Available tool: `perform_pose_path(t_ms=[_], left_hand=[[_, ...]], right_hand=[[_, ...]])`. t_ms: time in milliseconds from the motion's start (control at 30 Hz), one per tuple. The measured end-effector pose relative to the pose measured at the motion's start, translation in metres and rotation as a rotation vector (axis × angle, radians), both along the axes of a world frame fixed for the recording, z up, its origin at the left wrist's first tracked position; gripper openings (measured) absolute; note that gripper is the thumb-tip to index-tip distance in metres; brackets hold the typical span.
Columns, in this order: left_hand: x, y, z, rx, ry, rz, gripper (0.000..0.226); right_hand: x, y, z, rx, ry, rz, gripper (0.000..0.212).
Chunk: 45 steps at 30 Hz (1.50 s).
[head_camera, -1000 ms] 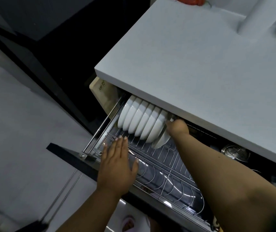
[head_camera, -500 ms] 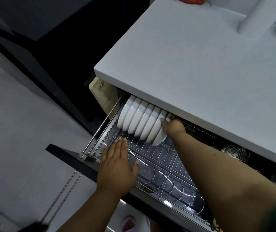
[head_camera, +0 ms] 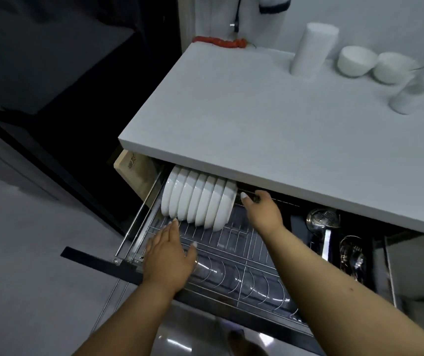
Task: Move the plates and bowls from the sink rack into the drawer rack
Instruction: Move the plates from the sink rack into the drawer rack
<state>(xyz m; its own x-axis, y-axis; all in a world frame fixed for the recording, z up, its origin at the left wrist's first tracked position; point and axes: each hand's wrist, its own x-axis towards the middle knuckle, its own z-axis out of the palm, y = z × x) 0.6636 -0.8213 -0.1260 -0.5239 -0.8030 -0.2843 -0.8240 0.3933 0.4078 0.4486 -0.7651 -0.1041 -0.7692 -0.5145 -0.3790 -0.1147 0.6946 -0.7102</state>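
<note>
A person leans over a pulled-out drawer rack [head_camera: 231,242] beneath a white surface [head_camera: 270,129]. Seven white bowls [head_camera: 198,201] stand on edge in a tight row at the rack's far left, partly tucked under the surface's front edge. The left hand [head_camera: 168,255] lies flat, palm down, fingers straight and together, over the wire bars near the rack's front left; its fingertips reach just short of the row of bowls and it holds nothing. The right hand [head_camera: 261,209] sits just beside the last bowl in the row, thumb pointing toward that bowl's rim; its fingers curl back under the surface edge, and whether they grip a wire there cannot be told. The nearer half of the rack shows curved wire plate dividers [head_camera: 252,278] with no plates standing in them. To the right, a dark drawer compartment holds one steel strainer ladle [head_camera: 324,222] and a bundle of cutlery [head_camera: 352,258]. On the surface at the far right stand two white bowls [head_camera: 357,61], side by side, one tall white cylinder [head_camera: 311,47] and one smaller white container [head_camera: 409,96]. A red cord [head_camera: 221,42] lies along the surface's back edge. A wooden board [head_camera: 135,168] stands on edge left of the drawer.
</note>
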Motion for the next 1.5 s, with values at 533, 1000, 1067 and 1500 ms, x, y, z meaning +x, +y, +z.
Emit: perform_pose_path(t_ms=[533,1000,1067,1500], left_hand=[[-0.060,0.053,0.088,0.018,0.232,-0.252,0.072],[-0.144,0.148,0.109,-0.099,0.035,-0.667,0.059],[-0.161,0.167,0.116,-0.117,0.044,-0.701,0.058],[-0.299,0.363,0.143,-0.153,0.121,-0.952,0.058]], right_hand=[[0.015,0.133,0.089,-0.236,0.153,-0.236,0.057],[-0.022,0.289,0.125,-0.100,0.356,-0.431,0.063],[-0.031,0.316,0.132,-0.074,0.421,-0.451,0.063],[-0.117,0.536,0.153,-0.052,0.482,-0.665,0.060]])
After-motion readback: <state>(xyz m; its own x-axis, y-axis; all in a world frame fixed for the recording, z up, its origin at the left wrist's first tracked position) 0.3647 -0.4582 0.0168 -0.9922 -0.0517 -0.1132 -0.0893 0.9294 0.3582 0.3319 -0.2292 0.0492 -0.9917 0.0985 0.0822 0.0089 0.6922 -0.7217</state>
